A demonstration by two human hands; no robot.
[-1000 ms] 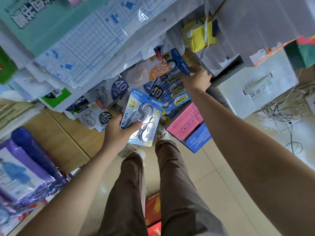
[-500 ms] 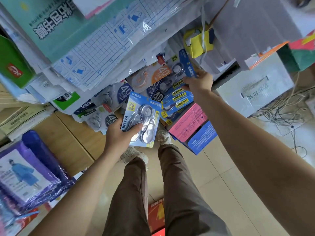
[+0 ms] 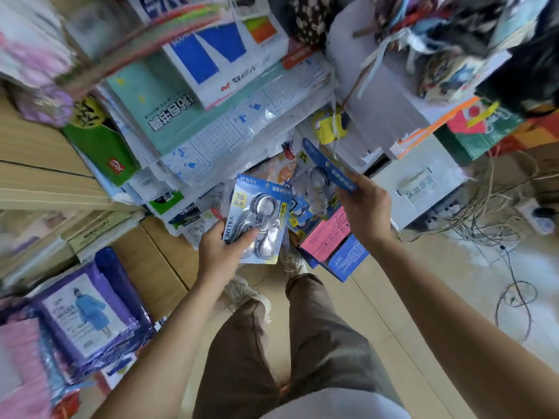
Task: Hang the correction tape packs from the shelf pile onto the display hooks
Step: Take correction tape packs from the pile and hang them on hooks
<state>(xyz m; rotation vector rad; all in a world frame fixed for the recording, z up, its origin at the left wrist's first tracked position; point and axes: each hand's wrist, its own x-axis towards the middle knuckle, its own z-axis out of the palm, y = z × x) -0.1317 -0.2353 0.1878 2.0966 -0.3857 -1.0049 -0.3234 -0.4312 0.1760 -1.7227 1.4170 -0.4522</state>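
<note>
The left hand (image 3: 219, 251) grips a blue correction tape pack (image 3: 257, 216) at its lower left corner, with the thumb across the blister. The right hand (image 3: 367, 214) pinches a second pack (image 3: 328, 169) by its blue header, just right of the first. Both packs are held in front of the shelf pile (image 3: 199, 213). A pink box (image 3: 325, 235) lies between the hands.

I'm watching my left hand (image 3: 223, 252) gripping a blue-carded correction tape pack (image 3: 257, 219) by its lower corner. The pack is facing up at me, showing a yellow "36", "VALUE" down one edge and a clear blister of round silvery tapes. My right hand (image 3: 366, 213) is pinching a second pack (image 3: 326, 167) by its dark blue header, tilting it nearly edge-on. More packs are lying overlapped in the shelf pile (image 3: 299, 208) between them.
</note>
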